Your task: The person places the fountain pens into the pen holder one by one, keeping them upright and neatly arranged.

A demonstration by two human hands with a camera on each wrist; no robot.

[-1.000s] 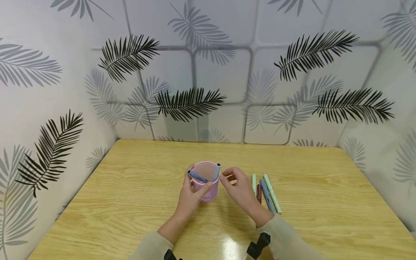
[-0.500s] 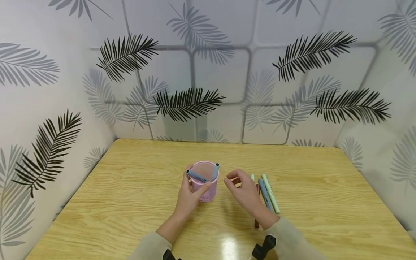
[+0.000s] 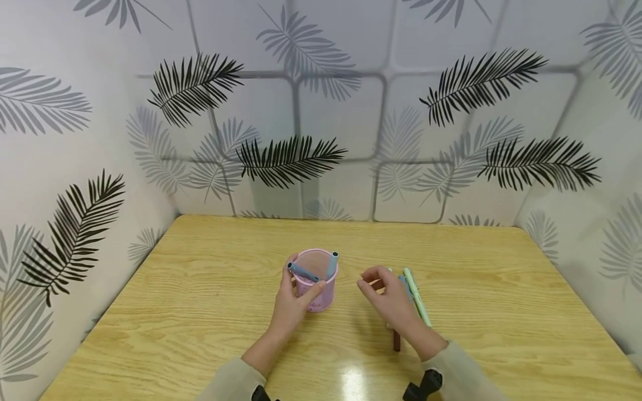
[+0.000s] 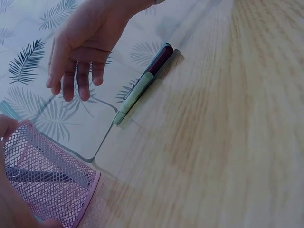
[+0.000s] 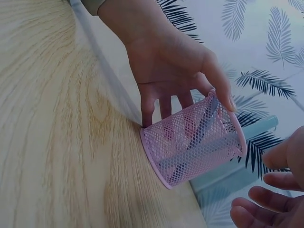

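Observation:
My left hand [image 3: 292, 305] grips a pink mesh pen cup [image 3: 323, 298] that stands on the table, thumb at its front near the rim and the other fingers round its far side. A blue pen [image 3: 304, 273] leans to the left in the cup, and a light blue pen [image 3: 332, 265] leans to the right. To the right of the cup, my right hand [image 3: 393, 303] hovers with loosely bent fingers and nothing between them. Beneath and beside it lie a light green pen [image 3: 418, 298], a dark red pen [image 3: 397, 341] and a partly hidden blue pen [image 3: 404, 282].
The wood-grain table [image 3: 210, 278] meets walls with a leaf pattern [image 3: 346, 122] at the back and both sides. Another light green pen [image 4: 137, 92] shows in the left wrist view, beside the dark red one.
My right hand has drawn away from the cup's rim to the right, over the pens on the table. The left hand and the cup stay in place.

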